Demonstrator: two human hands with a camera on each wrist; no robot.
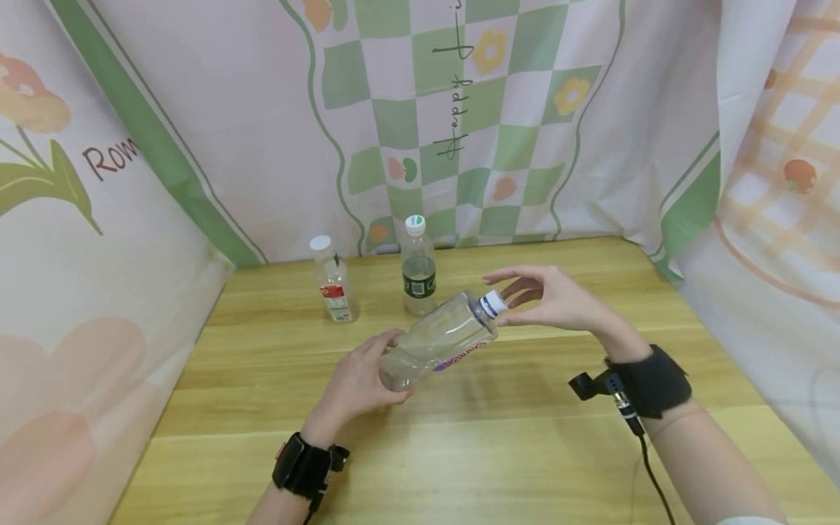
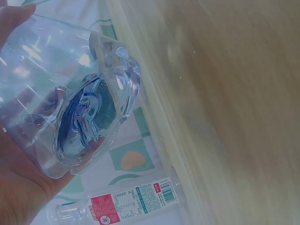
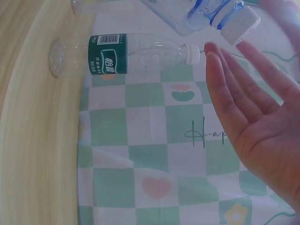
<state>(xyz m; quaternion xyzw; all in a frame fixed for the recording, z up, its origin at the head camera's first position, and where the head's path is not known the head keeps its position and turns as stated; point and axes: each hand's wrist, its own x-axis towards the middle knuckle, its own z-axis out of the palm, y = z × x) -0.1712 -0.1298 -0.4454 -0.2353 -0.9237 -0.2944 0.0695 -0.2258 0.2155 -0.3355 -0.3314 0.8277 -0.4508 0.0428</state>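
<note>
In the head view, my left hand (image 1: 354, 380) grips the lower end of a clear plastic bottle (image 1: 442, 334) and holds it tilted above the table. The bottle looks empty and has red and purple lettering on its side. Its white cap (image 1: 494, 303) points up and to the right. Around that cap, my right hand (image 1: 556, 300) hovers with fingers loosely bent. From the right wrist view, the fingers (image 3: 229, 84) lie close to the cap (image 3: 240, 23) without pinching it. The left wrist view shows the bottle's moulded base (image 2: 89, 117).
Behind stand two upright capped bottles on the wooden table (image 1: 459, 452): one with a green label (image 1: 418, 281), one with a red and white label (image 1: 335, 288). A patterned cloth (image 1: 459, 124) hangs at the back and sides. Each wrist wears a black strap with a cable.
</note>
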